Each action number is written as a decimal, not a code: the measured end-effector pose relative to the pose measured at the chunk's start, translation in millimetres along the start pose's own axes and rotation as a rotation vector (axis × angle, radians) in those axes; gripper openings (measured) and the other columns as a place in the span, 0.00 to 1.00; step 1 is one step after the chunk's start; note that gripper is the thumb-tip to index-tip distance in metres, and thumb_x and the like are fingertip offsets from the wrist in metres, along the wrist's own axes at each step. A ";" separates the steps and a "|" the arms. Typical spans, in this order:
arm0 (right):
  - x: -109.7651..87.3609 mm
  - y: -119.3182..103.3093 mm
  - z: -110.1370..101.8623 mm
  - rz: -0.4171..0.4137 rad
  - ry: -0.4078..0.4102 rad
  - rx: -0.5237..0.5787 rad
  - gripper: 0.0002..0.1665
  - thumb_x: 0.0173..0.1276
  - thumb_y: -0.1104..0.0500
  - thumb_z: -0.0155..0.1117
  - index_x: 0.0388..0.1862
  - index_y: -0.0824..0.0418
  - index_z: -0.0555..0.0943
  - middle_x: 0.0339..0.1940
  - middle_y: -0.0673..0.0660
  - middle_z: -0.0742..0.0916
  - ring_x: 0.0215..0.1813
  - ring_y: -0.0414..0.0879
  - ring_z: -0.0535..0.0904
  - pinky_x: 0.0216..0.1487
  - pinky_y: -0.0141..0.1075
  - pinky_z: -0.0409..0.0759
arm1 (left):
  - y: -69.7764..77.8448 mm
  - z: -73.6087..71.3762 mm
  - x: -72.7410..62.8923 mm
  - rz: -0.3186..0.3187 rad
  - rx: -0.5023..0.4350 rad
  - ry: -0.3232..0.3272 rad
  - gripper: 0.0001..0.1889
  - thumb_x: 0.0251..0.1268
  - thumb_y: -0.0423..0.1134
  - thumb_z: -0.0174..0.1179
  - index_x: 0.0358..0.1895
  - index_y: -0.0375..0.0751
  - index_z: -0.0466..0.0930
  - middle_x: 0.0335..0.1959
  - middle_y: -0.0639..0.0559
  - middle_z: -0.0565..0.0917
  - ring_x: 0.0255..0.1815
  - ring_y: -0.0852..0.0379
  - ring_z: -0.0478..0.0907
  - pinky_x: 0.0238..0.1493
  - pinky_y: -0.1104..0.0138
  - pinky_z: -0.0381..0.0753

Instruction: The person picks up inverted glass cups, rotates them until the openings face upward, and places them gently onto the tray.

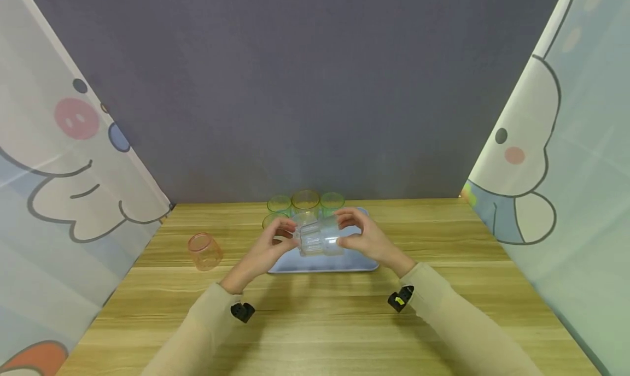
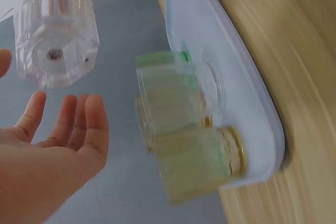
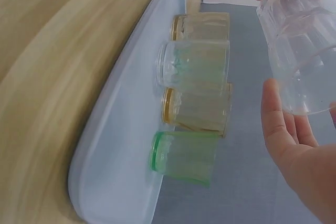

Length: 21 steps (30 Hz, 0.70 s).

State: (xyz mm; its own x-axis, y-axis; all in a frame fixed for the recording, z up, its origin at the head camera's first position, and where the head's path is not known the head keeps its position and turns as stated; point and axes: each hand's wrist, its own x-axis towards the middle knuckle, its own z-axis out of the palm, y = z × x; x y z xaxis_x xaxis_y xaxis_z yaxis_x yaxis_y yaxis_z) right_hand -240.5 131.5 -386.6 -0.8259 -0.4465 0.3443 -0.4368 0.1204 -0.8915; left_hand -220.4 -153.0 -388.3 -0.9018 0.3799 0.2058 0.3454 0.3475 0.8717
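Note:
A clear faceted drinking glass (image 1: 319,238) is held on its side above the tray, its base toward the left. My right hand (image 1: 366,238) grips it near the rim, thumb and fingers on opposite sides, as the right wrist view also shows at the glass (image 3: 302,51). Around the base end, my left hand (image 1: 270,245) has its fingers spread; in the left wrist view the fingertips (image 2: 95,108) stand slightly apart from the glass base (image 2: 55,56). Behind the hands, several tinted glasses stand on the pale blue tray (image 1: 315,264), among them a green glass (image 3: 186,156) and an amber glass (image 3: 199,109).
A pinkish-orange glass (image 1: 204,251) stands alone on the wooden table (image 1: 315,321), left of the tray. A grey panel (image 1: 315,92) rises behind the table's far edge. Cartoon-printed curtains (image 1: 581,146) hang on both sides.

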 end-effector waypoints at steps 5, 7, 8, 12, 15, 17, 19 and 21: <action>2.5 -4.9 -4.6 0.013 -0.023 -0.013 0.35 0.63 0.68 0.71 0.68 0.67 0.71 0.59 0.72 0.76 0.61 0.71 0.72 0.52 0.41 0.82 | -2.8 -6.5 -5.3 0.007 0.119 0.039 0.18 0.74 0.38 0.59 0.62 0.40 0.71 0.59 0.42 0.74 0.58 0.43 0.73 0.57 0.50 0.73; 3.5 -5.6 -6.5 0.016 -0.035 -0.019 0.35 0.64 0.68 0.71 0.69 0.67 0.70 0.60 0.73 0.75 0.62 0.73 0.70 0.52 0.42 0.82 | -4.8 -8.8 -7.3 0.024 0.165 0.053 0.17 0.72 0.37 0.60 0.60 0.42 0.72 0.56 0.45 0.74 0.56 0.45 0.73 0.55 0.50 0.75; 3.8 -5.7 -7.6 0.020 -0.041 -0.025 0.35 0.64 0.67 0.72 0.69 0.66 0.70 0.60 0.73 0.75 0.62 0.74 0.70 0.53 0.42 0.82 | -5.8 -9.8 -8.1 0.032 0.185 0.058 0.16 0.72 0.37 0.60 0.60 0.42 0.73 0.56 0.45 0.74 0.54 0.45 0.73 0.54 0.50 0.75; 5.3 -5.8 -10.6 0.036 -0.047 -0.089 0.36 0.63 0.65 0.73 0.69 0.66 0.70 0.60 0.71 0.76 0.62 0.69 0.71 0.52 0.44 0.83 | -9.4 -14.9 -11.5 0.063 0.324 0.096 0.16 0.68 0.37 0.62 0.57 0.42 0.74 0.54 0.45 0.74 0.53 0.45 0.72 0.52 0.51 0.76; 6.9 -6.8 -13.0 0.050 -0.052 -0.158 0.37 0.62 0.63 0.74 0.69 0.65 0.71 0.60 0.68 0.77 0.61 0.64 0.73 0.52 0.47 0.83 | -11.8 -21.0 -14.0 0.060 0.446 0.125 0.17 0.66 0.36 0.62 0.57 0.41 0.75 0.54 0.43 0.74 0.55 0.42 0.73 0.54 0.50 0.75; 7.9 -8.5 -15.1 0.055 -0.056 -0.200 0.37 0.61 0.62 0.74 0.68 0.64 0.72 0.59 0.67 0.77 0.60 0.62 0.74 0.52 0.49 0.82 | -12.8 -25.8 -15.5 0.050 0.523 0.135 0.18 0.65 0.37 0.62 0.57 0.41 0.75 0.55 0.41 0.74 0.57 0.41 0.72 0.56 0.48 0.75; 9.0 -10.3 -17.4 0.061 -0.058 -0.241 0.37 0.60 0.61 0.75 0.68 0.63 0.72 0.59 0.65 0.78 0.60 0.59 0.74 0.53 0.51 0.82 | -12.8 -29.9 -16.9 0.038 0.578 0.134 0.19 0.65 0.37 0.62 0.59 0.40 0.75 0.56 0.40 0.74 0.56 0.41 0.72 0.55 0.47 0.75; 9.6 -11.8 -19.5 0.065 -0.058 -0.265 0.38 0.59 0.60 0.75 0.68 0.62 0.72 0.59 0.64 0.78 0.59 0.58 0.74 0.52 0.50 0.82 | -12.5 -33.4 -18.0 0.031 0.632 0.128 0.20 0.66 0.39 0.62 0.59 0.40 0.75 0.56 0.38 0.74 0.54 0.42 0.72 0.52 0.47 0.75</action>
State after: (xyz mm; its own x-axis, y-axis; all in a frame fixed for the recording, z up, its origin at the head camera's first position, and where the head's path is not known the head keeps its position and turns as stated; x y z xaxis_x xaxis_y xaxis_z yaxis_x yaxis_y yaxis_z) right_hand -250.3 143.1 -367.0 -0.8366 -0.4797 0.2645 -0.4679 0.3749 -0.8003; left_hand -217.2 -192.8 -388.0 -0.8991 0.3064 0.3125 0.4232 0.7905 0.4427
